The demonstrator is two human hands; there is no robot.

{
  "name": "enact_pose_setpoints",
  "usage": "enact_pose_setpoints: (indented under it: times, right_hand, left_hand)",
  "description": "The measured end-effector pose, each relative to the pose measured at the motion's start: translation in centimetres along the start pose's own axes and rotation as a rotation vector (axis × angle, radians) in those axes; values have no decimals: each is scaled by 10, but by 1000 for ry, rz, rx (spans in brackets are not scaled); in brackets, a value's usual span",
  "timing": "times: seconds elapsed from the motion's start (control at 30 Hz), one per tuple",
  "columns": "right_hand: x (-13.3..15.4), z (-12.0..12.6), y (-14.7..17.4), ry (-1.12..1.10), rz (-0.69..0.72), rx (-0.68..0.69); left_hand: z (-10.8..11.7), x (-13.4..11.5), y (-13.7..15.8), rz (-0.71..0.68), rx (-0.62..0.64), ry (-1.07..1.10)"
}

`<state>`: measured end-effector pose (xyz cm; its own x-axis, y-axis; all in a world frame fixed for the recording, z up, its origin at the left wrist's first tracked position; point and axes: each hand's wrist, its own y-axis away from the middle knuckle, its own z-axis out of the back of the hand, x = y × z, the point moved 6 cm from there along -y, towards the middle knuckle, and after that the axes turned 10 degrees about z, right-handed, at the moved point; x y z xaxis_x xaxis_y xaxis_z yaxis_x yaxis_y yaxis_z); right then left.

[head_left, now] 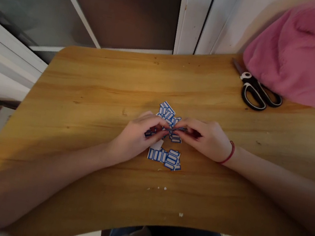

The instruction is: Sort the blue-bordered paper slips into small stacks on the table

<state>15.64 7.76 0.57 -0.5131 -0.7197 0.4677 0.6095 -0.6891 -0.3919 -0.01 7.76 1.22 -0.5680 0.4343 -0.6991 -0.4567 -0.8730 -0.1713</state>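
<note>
My left hand (142,132) and my right hand (205,139) meet over the middle of the table, thumbs and forefingers pinched. Between them is a small stack of thin blue-edged labels (171,130), seen edge-on and partly hidden by the fingers. Under and behind the fingertips lies a loose heap of white labels with blue borders (167,110). Nearer to me, a second group of the same labels (172,159) lies overlapping on the wood. A plain white scrap (157,145) pokes out beside my left thumb.
The wooden table (105,84) has a curved front edge. Black-and-white scissors (255,90) lie at the back right, beside a pink plush cloth (305,54). Tiny white bits (165,188) are scattered near the front. A framed panel door (114,0) stands behind the table.
</note>
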Motion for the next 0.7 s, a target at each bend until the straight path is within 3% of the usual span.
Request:
enact_pose_setpoints:
  times: [0.23, 0.7]
  right_hand:
    - [-1, 0, -1, -95, -28, -45]
    - [-2, -5, -2, -187, -20, -37]
  left_hand:
    - [1, 0, 1, 5, -47, 28]
    - [-3, 5, -2, 70, -18, 89]
